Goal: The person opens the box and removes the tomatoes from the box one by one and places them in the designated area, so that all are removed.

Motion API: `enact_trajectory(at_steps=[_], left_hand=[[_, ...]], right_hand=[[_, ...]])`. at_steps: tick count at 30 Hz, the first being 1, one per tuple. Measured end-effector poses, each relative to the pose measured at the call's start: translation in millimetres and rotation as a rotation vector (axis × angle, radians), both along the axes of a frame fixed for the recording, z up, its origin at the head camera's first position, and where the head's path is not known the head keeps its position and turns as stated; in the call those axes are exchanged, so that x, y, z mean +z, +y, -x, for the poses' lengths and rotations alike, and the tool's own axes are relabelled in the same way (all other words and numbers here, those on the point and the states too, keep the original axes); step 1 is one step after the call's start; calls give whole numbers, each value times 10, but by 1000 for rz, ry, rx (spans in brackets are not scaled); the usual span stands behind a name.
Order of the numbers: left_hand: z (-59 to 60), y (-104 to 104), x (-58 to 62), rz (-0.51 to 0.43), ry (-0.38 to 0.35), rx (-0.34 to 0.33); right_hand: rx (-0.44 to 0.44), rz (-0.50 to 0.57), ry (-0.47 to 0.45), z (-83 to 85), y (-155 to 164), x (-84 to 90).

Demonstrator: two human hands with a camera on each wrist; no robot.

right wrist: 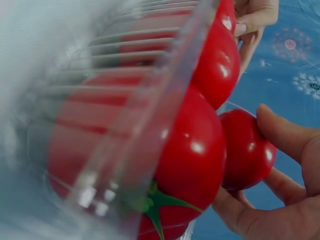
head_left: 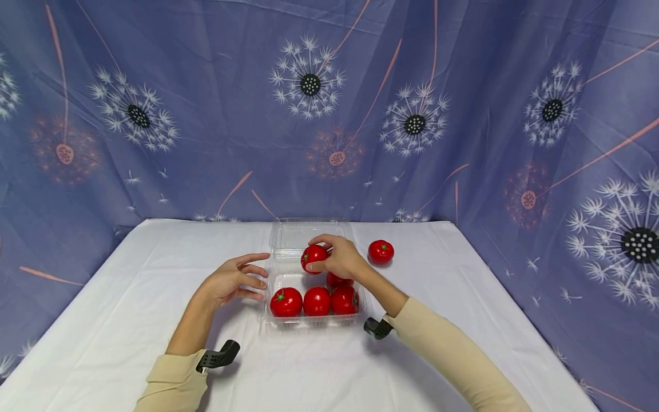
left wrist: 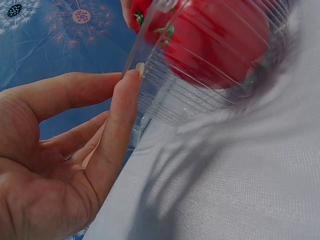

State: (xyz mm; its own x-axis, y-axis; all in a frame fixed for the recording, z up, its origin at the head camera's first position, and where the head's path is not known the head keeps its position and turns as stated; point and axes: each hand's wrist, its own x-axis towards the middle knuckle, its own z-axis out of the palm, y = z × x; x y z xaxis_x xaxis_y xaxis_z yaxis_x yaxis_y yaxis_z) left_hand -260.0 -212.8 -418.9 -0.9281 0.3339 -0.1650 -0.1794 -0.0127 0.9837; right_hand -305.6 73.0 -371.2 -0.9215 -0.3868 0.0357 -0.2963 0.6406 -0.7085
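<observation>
A clear plastic clamshell container (head_left: 273, 320) stands open on the table, its lid (head_left: 309, 233) folded back. Along its front lie three red tomatoes, the left one (head_left: 286, 302) with its green calyx up, beside a middle one (head_left: 316, 301) and a right one (head_left: 344, 300). Behind the right one sits another tomato (head_left: 338, 280), partly hidden by my right hand (head_left: 342, 257). That hand grips a tomato (head_left: 310, 259) between thumb and fingers above the container's back left part. My left hand (head_left: 234, 281) is at the container's left side, fingers extended and spread, fingertips (left wrist: 131, 82) at the rim.
One more tomato (head_left: 380, 252) lies on the white tablecloth (head_left: 427, 274), right of the lid. A blue curtain with dandelion prints (head_left: 231, 114) hangs behind the table and at its sides. Each wrist carries a black camera mount (head_left: 218, 357).
</observation>
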Motion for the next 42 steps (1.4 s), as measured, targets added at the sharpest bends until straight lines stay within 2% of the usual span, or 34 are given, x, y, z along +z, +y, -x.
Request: enact_trajectory(at_steps=[13,21,29,36,42], left_hand=[[-18,2,0,-10,-5,5],[-9,-12,-25,1,-6,15],[-16,4,1,8,3,4],[-5,17,-1,21,-3,6],[4,34,-8,22,0,21]], right_hand=[[-38,99,-73,-16,126,52],[-14,92,-87,-23,240,120],[0,81,-115,-27,369,185],[-14,144,-191,-23,500,231],[-24,173,-151,-8,588,246]])
